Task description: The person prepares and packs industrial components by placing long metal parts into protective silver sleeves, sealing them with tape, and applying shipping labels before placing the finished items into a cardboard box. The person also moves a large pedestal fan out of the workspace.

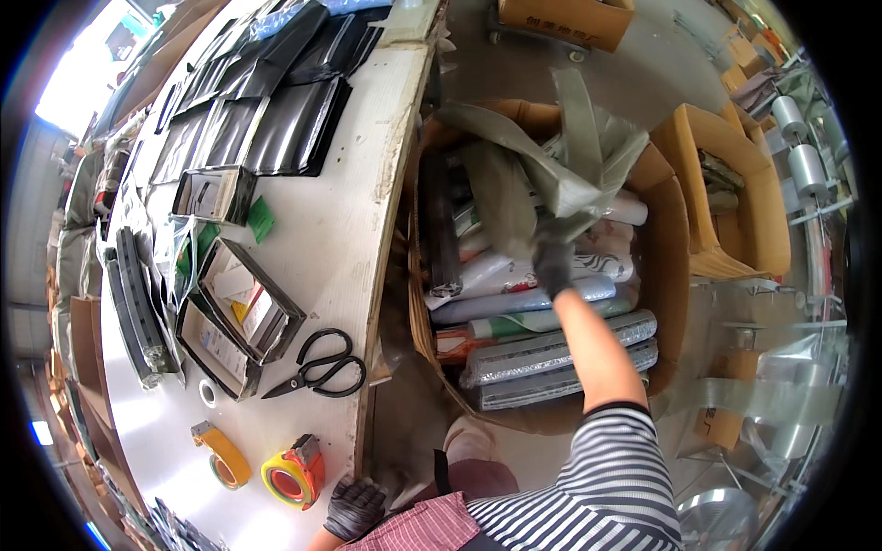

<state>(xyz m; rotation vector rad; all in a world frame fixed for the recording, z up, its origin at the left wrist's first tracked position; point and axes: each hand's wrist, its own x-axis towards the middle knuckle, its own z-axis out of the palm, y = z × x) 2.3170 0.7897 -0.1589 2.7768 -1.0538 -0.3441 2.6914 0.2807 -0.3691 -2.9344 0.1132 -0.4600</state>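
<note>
Along the left edge of the white-topped table (pixel 340 220) lie long dark-grey bundles in clear plastic (pixel 138 312), with open dark-rimmed rectangular boxes (pixel 243 294) just to their right. Glossy black flat plastic packages (pixel 239 119) cover the far end. Toward the near end come a yellow ring-shaped tape roll (pixel 223 459), a yellow-and-red tape dispenser (pixel 294 473) and, near the right edge, black-handled scissors (pixel 331 367) with the point turned left. At the near right corner is the left grip (pixel 356 508), a dark-gloved hand with curled fingers; its palm is hidden, so I cannot tell whether it holds anything.

Beyond the right edge stands a large open brown cardboard carton (pixel 669 266), filled with plastic-wrapped rolls (pixel 560 354) lying crosswise. Above them, over the far half of the carton, are the translucent grey-green film strips (pixel 560 179), folded and fanned out. The right grip (pixel 553 266), also dark-gloved, is at their lower end; the strips spread upward from it. Blur hides the fingers, so I cannot tell whether they are clamped on the film. The step in hand looks like handling these strips in the carton; the next move would call for keeping the loose ends together and clear of the carton walls. Farther right is a smaller open brown carton (pixel 772 220)
</note>
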